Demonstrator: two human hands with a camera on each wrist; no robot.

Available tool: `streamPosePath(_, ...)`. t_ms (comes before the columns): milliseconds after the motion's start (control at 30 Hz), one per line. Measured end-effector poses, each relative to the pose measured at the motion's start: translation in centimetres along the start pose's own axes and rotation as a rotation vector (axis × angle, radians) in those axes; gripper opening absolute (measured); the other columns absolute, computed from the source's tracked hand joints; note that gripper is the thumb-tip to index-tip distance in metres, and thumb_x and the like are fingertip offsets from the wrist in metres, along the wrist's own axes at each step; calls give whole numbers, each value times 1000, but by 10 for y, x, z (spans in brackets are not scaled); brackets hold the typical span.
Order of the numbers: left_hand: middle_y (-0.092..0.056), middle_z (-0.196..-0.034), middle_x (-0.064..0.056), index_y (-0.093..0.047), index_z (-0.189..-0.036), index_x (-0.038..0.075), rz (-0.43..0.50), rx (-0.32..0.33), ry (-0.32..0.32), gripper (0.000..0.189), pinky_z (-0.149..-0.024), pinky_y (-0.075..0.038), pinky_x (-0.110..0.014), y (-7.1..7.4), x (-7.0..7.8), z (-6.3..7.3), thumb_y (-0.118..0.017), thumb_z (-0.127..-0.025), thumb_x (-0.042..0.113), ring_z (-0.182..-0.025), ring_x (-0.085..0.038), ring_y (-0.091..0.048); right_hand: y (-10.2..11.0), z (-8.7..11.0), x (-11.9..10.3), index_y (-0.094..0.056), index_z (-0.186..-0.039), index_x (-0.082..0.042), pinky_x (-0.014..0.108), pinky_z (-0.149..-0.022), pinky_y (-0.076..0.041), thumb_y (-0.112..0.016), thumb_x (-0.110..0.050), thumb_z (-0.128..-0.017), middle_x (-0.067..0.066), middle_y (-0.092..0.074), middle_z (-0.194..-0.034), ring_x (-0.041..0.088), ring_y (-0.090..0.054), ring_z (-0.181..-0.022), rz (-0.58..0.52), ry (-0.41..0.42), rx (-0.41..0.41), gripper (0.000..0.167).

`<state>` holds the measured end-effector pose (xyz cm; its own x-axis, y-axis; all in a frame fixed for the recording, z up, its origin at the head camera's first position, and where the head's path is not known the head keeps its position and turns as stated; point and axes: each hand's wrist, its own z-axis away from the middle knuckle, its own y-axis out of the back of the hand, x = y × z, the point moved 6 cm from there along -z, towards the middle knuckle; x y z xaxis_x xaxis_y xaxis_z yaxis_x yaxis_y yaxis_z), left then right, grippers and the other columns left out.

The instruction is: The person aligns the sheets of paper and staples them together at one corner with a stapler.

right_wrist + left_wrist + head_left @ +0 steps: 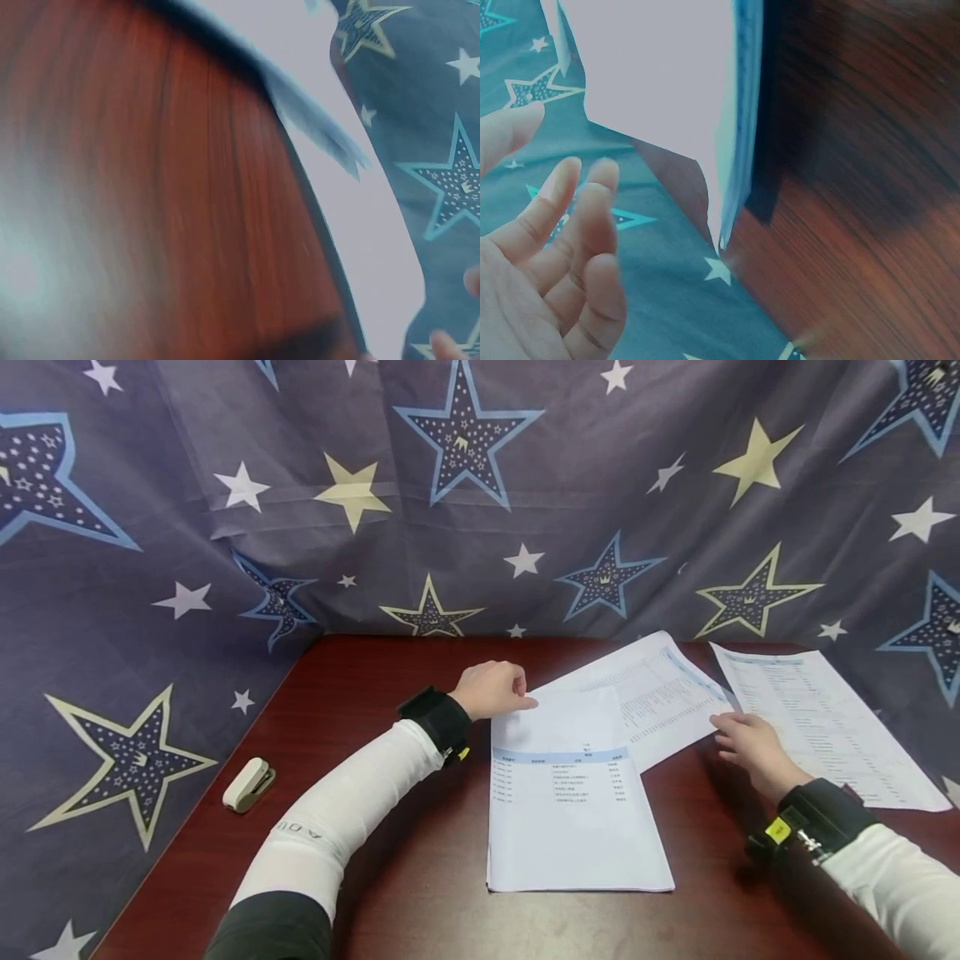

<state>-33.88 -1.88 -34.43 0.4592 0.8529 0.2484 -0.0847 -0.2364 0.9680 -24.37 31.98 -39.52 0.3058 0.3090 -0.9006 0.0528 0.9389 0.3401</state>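
A stack of printed paper (573, 843) lies on the table, its top sheet carrying a blue-headed table of text. My left hand (491, 689) is over the stack's far left corner; in the left wrist view its loosely bent fingers (604, 292) and thumb stand apart from the paper. A slanted printed sheet (660, 718) extends from behind the stack toward the right, with its right side curved. At that sheet's right corner is my right hand (757, 752), fingers spread and fingertips right by the edge. Only some right fingertips (446, 346) show in the right wrist view.
Another printed sheet (817, 718) lies at the far right, beyond the right hand. A small white stapler (249, 785) rests near the left edge of the dark red wooden table (420, 860). A star-patterned cloth (480, 543) hangs behind the table and at its left.
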Motion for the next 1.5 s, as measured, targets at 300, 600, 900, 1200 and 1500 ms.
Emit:
streamPosePath(300, -65, -93, -1, -65, -100, 12, 106, -51, 5, 31, -76, -46, -29, -4, 12, -24, -72, -87, 38, -83, -16, -57, -13, -1, 5, -7, -151, 7, 40, -107, -29, -39, -25, -101, 24, -8, -158, 33, -24, -137, -239, -114, 194, 68)
streamPosePath(600, -58, -130, -10, -53, -132, 4, 184, -189, 53, 50, -101, -39, -33, -29, 12, -54, -65, -93, 33, -114, -21, -53, -22, -9, 5, -12, -154, -2, 31, -98, -33, -39, -20, -100, 17, -14, -158, 26, -32, -126, -349, -145, 344, 63)
streamPosePath(900, -50, -141, -9, -43, -143, 6, 183, -215, 211, 59, -106, -34, -34, -54, 4, -57, -61, -95, 35, -126, -21, -47, -23, -14, 12, -10, -150, 0, 19, -67, -43, -47, -11, -94, 18, -23, -148, 11, -46, -94, -460, -155, 519, 68)
streamPosePath(1200, -48, -143, -9, -32, -148, 7, 251, -243, 249, 69, -106, -34, -35, -68, 6, -55, -62, -94, 36, -128, -21, -46, -31, -25, 19, -16, -150, 5, 19, -66, -52, -48, -11, -95, 10, -41, -126, 6, -53, -80, -444, -207, 446, 65)
streamPosePath(1500, -51, -140, -9, -36, -146, 8, 289, -189, 263, 63, -105, -36, -36, -66, 7, -60, -62, -94, 33, -124, -21, -49, -28, -40, 15, -29, -147, 6, 19, -60, -52, -48, -1, -95, 12, -49, -113, 5, -55, -71, -381, -158, 339, 56)
